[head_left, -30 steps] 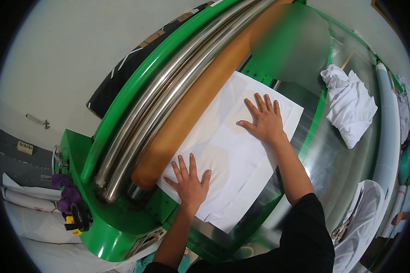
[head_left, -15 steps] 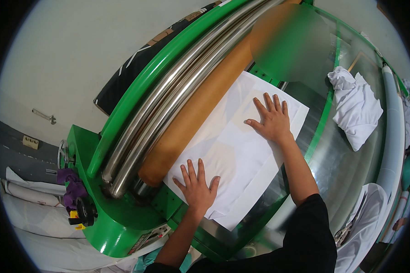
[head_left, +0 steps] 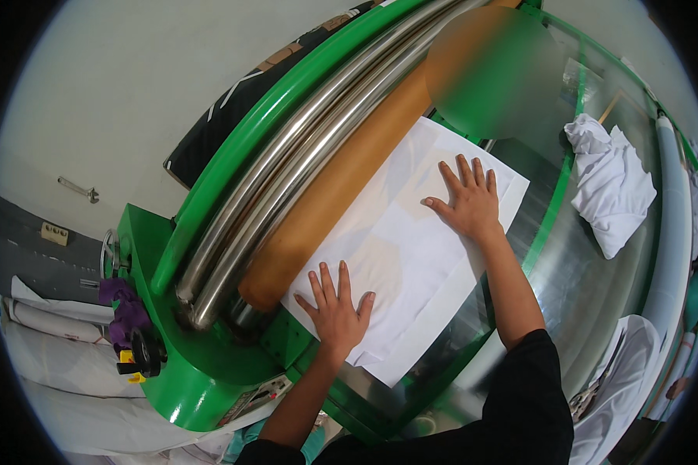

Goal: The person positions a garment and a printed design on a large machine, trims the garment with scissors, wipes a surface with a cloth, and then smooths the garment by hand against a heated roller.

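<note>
My left hand (head_left: 338, 314) lies flat with fingers spread on the lower left part of a white cloth (head_left: 388, 256). My right hand (head_left: 471, 203) rests the same way near the cloth's upper right side. The cloth lies over a white sheet of paper (head_left: 436, 332), whose border shows along the right and lower edges. Faint pale shapes show on or through the cloth. The far left edge of sheet and cloth meets a brown roller (head_left: 337, 201) of a green roller machine (head_left: 198, 387); whether it is caught there I cannot tell.
Shiny metal rollers (head_left: 287, 167) run beside the brown one under a curved green bar (head_left: 233, 139). A crumpled white cloth (head_left: 614, 186) lies on the glassy table to the right. A long pale roll (head_left: 669, 225) edges the table. A black handwheel (head_left: 146, 353) and purple cloth (head_left: 124, 314) are at left.
The view has shifted slightly. Both hands stay spread flat on the cloth in nearly the same places, and I see no clear movement of the sheet.
</note>
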The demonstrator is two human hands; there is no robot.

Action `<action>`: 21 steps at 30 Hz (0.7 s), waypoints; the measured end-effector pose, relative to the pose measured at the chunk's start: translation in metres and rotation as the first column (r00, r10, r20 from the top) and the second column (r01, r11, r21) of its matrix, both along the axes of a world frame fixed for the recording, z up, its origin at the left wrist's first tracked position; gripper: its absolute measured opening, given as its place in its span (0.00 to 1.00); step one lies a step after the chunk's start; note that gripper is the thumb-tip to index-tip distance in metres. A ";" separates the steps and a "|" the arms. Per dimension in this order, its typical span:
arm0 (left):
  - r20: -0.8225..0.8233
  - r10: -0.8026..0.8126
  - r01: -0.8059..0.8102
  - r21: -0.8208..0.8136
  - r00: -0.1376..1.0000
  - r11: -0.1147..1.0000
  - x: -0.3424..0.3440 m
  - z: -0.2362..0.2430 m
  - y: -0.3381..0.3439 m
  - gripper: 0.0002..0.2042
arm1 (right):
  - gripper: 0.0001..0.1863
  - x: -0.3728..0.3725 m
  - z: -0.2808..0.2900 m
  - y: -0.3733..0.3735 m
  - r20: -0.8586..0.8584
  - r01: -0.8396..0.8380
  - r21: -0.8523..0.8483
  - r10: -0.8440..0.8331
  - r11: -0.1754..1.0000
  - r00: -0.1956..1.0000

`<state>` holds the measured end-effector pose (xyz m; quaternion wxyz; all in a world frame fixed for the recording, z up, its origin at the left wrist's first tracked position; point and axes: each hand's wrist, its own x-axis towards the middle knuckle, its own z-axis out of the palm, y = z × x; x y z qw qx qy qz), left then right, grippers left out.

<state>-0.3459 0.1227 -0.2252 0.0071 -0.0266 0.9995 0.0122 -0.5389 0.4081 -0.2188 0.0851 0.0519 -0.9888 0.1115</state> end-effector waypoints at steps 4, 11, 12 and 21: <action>0.026 0.022 -0.022 -0.004 0.999 1.000 -0.002 0.003 0.000 0.42 | 0.49 0.001 0.002 0.000 0.009 0.001 0.001 -0.001 1.000 1.000; 0.041 0.032 -0.032 -0.001 0.999 0.999 -0.004 0.005 -0.001 0.43 | 0.50 0.000 0.004 -0.002 0.054 0.050 -0.003 -0.050 0.999 0.997; 0.038 0.031 -0.032 0.001 0.999 1.000 -0.004 0.005 -0.002 0.43 | 0.51 0.000 0.004 -0.002 0.063 0.059 -0.006 -0.058 0.998 0.996; 0.030 0.038 -0.038 0.005 0.999 0.999 -0.007 0.001 -0.005 0.43 | 0.51 0.000 0.007 -0.003 0.106 0.101 -0.002 -0.100 0.995 0.989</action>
